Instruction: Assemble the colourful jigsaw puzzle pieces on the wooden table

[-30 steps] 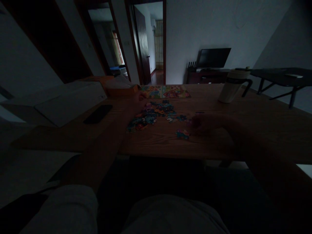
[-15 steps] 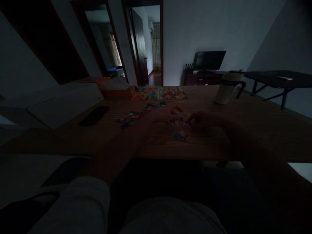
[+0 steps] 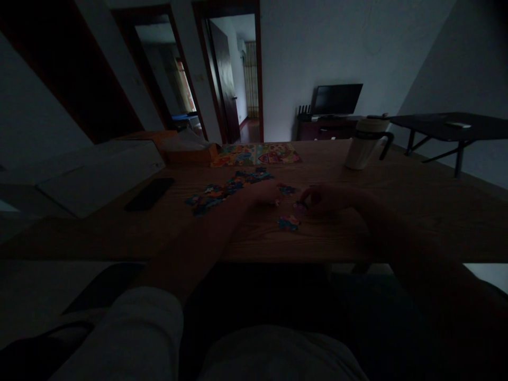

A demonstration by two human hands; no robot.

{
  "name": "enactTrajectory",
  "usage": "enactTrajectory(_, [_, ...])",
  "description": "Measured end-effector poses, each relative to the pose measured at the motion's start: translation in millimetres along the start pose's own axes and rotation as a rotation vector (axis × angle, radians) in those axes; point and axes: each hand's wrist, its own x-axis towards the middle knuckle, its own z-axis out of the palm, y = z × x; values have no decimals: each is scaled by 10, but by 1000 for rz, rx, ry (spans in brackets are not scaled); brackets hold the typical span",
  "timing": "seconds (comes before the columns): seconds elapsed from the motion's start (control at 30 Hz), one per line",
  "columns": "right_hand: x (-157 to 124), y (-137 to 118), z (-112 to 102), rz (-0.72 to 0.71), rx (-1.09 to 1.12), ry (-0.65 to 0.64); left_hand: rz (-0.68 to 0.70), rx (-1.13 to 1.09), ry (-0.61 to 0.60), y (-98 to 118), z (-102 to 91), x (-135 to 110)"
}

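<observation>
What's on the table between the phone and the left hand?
In the head view, a strip of loose puzzle pieces lies between phone and left hand.

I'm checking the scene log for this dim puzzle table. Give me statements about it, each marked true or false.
1. Both hands, left hand and right hand, are over the wooden table. True.
2. The loose puzzle pieces lie right of the right hand. False: they lie left of it.
3. A black phone lies near the white box. True.
4. The mug lies tipped over. False: it stands upright.
</observation>
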Motion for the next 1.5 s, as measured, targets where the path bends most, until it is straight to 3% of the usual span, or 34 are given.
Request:
enactTrajectory(0.1, [26, -22, 24, -31, 35, -13, -75, -148, 41, -80, 21, -51])
enactTrajectory(0.27, [28, -28, 30, -37, 13, -17, -84, -399, 176, -127, 64, -64])
enactTrajectory(0.47, [11, -48, 46, -59, 30, -31, -43, -528, 165, -75, 195, -27])
enactTrajectory(0.7, [27, 2, 40, -57, 36, -48, 26, -338, 192, -27, 181, -77])
enactTrajectory(0.93, [-3, 136, -2, 29, 18, -15, 112, -133, 129, 17, 110, -122])
enactTrajectory(1.2, [31, 160, 11, 86, 12, 64, 119, -67, 21, 152, 65, -246])
enactTrajectory(1.5, [64, 185, 31, 109, 23, 104, 147, 107, 2, 138, 85, -256])
